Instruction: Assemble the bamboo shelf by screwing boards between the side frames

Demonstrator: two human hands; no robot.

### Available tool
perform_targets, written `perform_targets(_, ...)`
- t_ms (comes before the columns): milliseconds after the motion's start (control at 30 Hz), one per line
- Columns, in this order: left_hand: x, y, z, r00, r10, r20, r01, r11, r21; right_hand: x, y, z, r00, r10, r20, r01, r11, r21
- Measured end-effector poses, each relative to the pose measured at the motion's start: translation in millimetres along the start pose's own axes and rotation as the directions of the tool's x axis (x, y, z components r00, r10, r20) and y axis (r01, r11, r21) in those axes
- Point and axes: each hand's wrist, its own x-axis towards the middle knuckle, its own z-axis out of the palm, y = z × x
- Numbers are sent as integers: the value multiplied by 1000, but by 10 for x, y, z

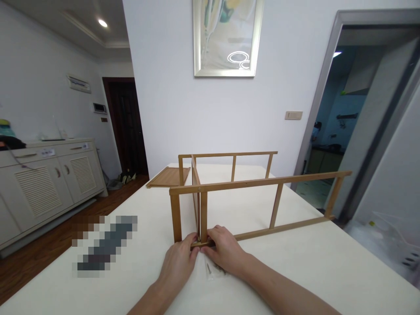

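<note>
A wooden shelf rack (246,185) lies on its side on the white table (141,284), its two ladder-like side frames joined near the left end by an upright shelf board (195,175). My left hand (179,259) is closed on the near frame's lower rail, thumb and fingers at the foot of the board. Just right of it, my right hand (226,248) grips the same rail by the crosspiece, its thumb close to the left one. Some fingertips are hidden behind the wood. Under my right hand lies a small clear bag (210,270) with screws.
Another slatted wooden shelf board (167,176) lies flat at the table's far left. A blurred-out dark object (110,243) is at the left edge. The wall with a framed picture (226,72) stands behind the table; a doorway opens at right, with a clear plastic bin (387,245) below.
</note>
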Motion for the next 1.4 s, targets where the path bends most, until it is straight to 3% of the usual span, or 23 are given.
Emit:
perform_targets(167, -6, 9, -20, 1000, 5, -1, -5, 1000, 5, 6, -1, -19, 1000, -5, 30, 3, 998, 70)
perform_targets(533, 8, -17, -21, 998, 62, -2, -62, 998, -2, 23, 23, 33, 998, 68, 18, -68, 996, 62)
perform_targets(767, -24, 20, -27, 999, 27, -22, -25, 995, 98, 29, 33, 34, 999, 42, 18, -43, 998, 54)
perform_targets(1000, -47, 67, -61, 1000, 22, 2, -22, 989, 149, -16, 24, -81, 999, -37, 1, 37, 994, 102)
perform_targets(1167, -56, 81, -74, 1000, 26, 14, -28, 986, 164, -95, 104, -141, 997, 23, -72, -15, 994, 107)
perform_targets(1400, -38, 69, -81, 999, 39, 5, -40, 987, 158, -125, 231, -191, 999, -25, -46, 28, 998, 52)
